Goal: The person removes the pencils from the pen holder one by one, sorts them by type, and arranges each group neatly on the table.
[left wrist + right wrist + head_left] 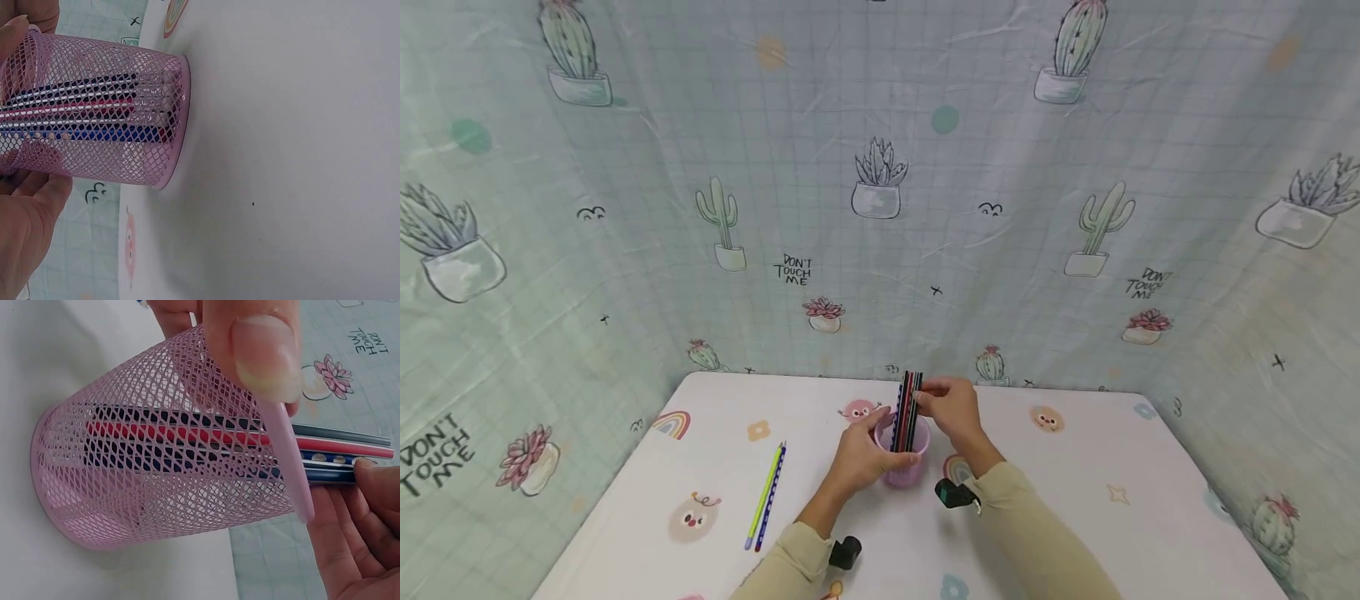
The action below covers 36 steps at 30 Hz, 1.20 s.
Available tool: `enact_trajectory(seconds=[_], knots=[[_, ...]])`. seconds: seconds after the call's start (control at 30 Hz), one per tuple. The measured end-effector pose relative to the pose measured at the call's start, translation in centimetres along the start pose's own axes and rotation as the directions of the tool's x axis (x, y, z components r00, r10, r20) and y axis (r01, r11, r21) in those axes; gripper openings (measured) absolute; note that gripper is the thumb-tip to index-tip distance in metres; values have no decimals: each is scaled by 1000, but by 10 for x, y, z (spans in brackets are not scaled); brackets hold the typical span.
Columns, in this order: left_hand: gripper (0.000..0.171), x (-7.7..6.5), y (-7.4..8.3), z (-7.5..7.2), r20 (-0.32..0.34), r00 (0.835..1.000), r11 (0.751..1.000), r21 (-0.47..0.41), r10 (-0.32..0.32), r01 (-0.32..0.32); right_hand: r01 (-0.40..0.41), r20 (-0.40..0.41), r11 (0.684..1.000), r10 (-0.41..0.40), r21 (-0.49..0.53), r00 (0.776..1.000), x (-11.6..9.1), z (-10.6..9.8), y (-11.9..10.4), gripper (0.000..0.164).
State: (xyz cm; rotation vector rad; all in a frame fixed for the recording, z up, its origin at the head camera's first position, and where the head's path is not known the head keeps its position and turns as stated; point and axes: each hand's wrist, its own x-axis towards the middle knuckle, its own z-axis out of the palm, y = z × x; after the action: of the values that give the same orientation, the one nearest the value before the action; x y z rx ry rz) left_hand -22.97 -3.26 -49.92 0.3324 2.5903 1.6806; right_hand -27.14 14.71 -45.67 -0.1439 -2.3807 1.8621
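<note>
A pink mesh pencil cup [904,478] stands near the back middle of the white table. Around its rim, my left hand [859,457] grips it, with the thumb [265,353] over the near side in the right wrist view. Several striped and dotted pencils [906,417], black, red and blue, stand in the cup as a bundle, their upper parts above the rim. My right hand [957,410] pinches this bundle above the rim from the right. Through the mesh [134,169] in the left wrist view, the pencils' lower ends show close to the cup's base.
Left of the cup, a yellow-green pencil [763,500] and a blue dotted pencil [771,498] lie side by side on the printed white table [1060,508]. A cactus-patterned cloth [925,250] rises behind the table's back edge and along both sides.
</note>
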Motion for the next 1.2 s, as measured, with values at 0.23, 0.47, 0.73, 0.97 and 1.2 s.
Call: enact_trajectory(seconds=[0.23, 0.47, 0.73, 0.97, 1.2], knots=[[99, 1, 1, 0, -3, 1000, 1000, 23, 5, -5, 30, -27, 999, -31, -34, 999, 3, -1, -3, 20], [100, 3, 3, 0, 5, 1000, 1000, 19, 11, -11, 37, -60, 998, -40, -49, 997, 8, -8, -13, 20], [100, 2, 1, 0, -8, 1000, 999, 32, -16, 16, 65, -109, 997, -68, -31, 992, 14, -21, -34, 22], [100, 3, 2, -1, -12, 1000, 1000, 14, 10, -10, 71, -136, 997, -67, 27, 988, 20, -43, -59, 23], [98, 1, 2, -1, -8, 1000, 1000, 0, 2, -2, 30, -126, 999, -26, 34, 992, 20, -64, -77, 29]])
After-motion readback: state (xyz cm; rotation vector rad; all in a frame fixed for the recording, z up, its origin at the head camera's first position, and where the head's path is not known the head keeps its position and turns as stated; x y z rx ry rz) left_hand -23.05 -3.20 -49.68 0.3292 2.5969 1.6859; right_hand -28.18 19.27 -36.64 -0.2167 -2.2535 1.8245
